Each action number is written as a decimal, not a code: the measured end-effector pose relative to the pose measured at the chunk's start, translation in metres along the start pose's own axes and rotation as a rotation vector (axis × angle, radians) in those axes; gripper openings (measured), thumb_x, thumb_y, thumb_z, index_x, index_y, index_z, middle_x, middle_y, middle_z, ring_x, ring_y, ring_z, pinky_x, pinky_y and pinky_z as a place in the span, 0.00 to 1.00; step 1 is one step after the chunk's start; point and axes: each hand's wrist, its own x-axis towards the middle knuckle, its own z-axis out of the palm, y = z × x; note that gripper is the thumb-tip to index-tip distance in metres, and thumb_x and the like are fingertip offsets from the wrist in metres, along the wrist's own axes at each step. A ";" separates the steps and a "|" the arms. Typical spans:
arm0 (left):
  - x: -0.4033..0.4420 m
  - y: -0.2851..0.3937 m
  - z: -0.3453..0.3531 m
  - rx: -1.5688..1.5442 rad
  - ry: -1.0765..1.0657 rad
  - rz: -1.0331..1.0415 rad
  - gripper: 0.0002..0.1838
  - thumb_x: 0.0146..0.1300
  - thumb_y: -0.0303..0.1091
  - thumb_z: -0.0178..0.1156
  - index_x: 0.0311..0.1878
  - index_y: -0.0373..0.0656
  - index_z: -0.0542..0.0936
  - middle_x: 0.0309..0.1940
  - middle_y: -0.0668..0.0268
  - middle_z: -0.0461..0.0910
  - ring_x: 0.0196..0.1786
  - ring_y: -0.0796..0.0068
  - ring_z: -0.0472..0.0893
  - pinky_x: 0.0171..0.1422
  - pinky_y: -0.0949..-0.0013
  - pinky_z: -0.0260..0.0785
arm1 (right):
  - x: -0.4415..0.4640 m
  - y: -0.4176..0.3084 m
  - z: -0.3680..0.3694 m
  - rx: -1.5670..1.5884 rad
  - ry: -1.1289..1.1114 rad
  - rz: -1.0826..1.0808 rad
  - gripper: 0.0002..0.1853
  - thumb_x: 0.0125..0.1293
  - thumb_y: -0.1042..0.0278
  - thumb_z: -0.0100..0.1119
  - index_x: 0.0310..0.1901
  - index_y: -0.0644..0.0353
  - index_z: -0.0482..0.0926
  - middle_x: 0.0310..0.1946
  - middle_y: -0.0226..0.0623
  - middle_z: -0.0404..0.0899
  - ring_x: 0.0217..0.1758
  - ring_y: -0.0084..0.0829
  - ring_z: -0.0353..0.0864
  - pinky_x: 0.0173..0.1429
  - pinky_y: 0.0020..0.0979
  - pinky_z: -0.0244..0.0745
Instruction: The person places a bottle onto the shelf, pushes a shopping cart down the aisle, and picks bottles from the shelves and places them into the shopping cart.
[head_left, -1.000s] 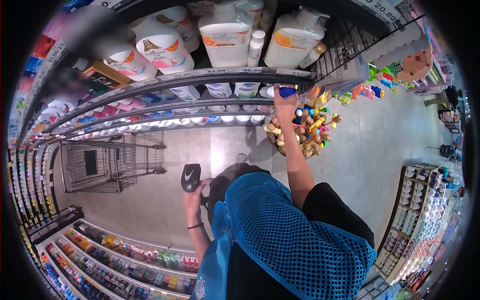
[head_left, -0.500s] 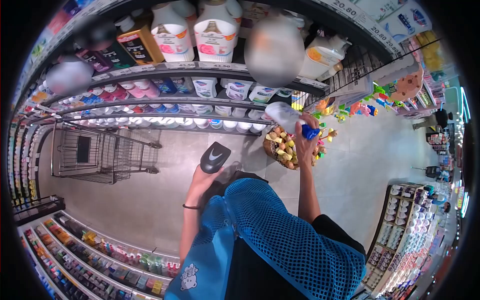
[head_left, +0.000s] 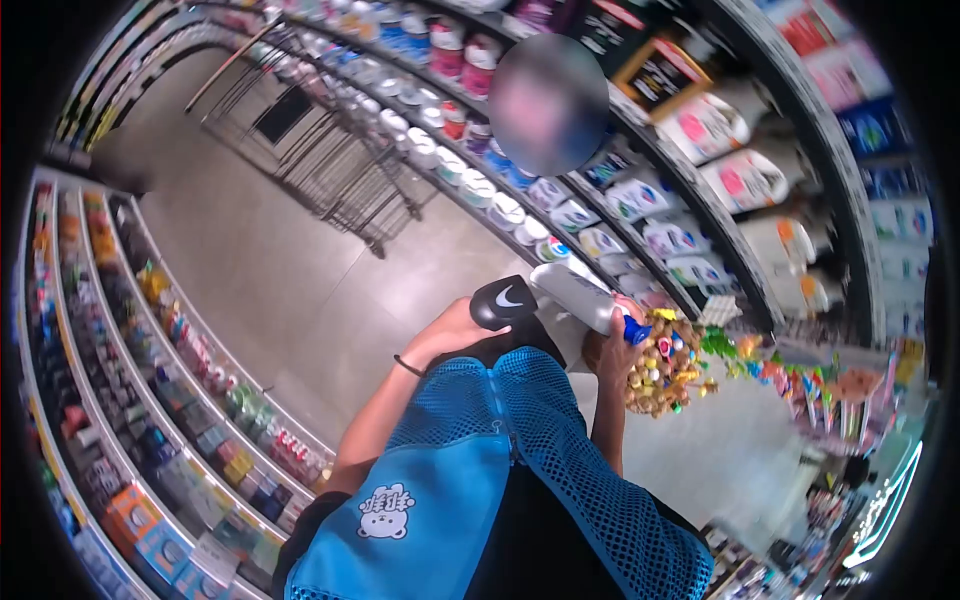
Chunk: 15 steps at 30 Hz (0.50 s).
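My left hand is wrapped round a black bottle with a white curved mark on its face. In my right hand is a silvery-white bottle, tilted, with its blue cap by my fingers. The two bottles are close together in front of my body, over the blue mesh vest that I wear. Whether they touch I cannot tell. Print on the silvery bottle is too blurred to read.
A wire shopping cart stands on the aisle floor ahead to the left. Shelves of bottles run along the upper right, and shelves of small packs along the lower left. A basket of small round, colourful items is beyond my right hand.
My view has turned to the left, so the shelves and cart appear tilted. The silvery bottle and the black bottle have come closer together. Both hands keep their hold.
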 end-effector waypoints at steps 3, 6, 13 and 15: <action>-0.037 -0.020 -0.041 -0.068 0.178 0.044 0.28 0.63 0.36 0.74 0.64 0.36 0.78 0.59 0.60 0.83 0.60 0.69 0.80 0.70 0.65 0.70 | 0.015 -0.022 0.067 -0.030 -0.107 -0.006 0.10 0.72 0.71 0.59 0.50 0.66 0.81 0.53 0.43 0.82 0.59 0.35 0.78 0.68 0.34 0.67; -0.069 -0.039 -0.078 -0.031 0.391 0.003 0.26 0.64 0.37 0.72 0.62 0.35 0.79 0.55 0.59 0.85 0.59 0.69 0.81 0.67 0.64 0.71 | 0.046 -0.008 0.133 -0.022 -0.235 0.014 0.10 0.71 0.69 0.62 0.50 0.63 0.81 0.52 0.40 0.81 0.58 0.35 0.78 0.66 0.33 0.68; -0.124 -0.072 -0.141 -0.346 0.935 -0.115 0.23 0.63 0.36 0.74 0.56 0.34 0.81 0.50 0.61 0.87 0.52 0.73 0.82 0.60 0.67 0.73 | 0.125 -0.045 0.365 0.068 -0.573 -0.050 0.11 0.72 0.67 0.63 0.50 0.63 0.82 0.51 0.38 0.80 0.55 0.32 0.78 0.64 0.32 0.70; -0.126 -0.076 -0.161 -0.409 1.067 -0.164 0.21 0.63 0.36 0.74 0.55 0.35 0.82 0.50 0.63 0.86 0.52 0.75 0.81 0.59 0.67 0.73 | 0.141 -0.046 0.452 0.162 -0.619 0.034 0.11 0.72 0.66 0.64 0.49 0.63 0.82 0.50 0.39 0.80 0.55 0.33 0.78 0.64 0.34 0.71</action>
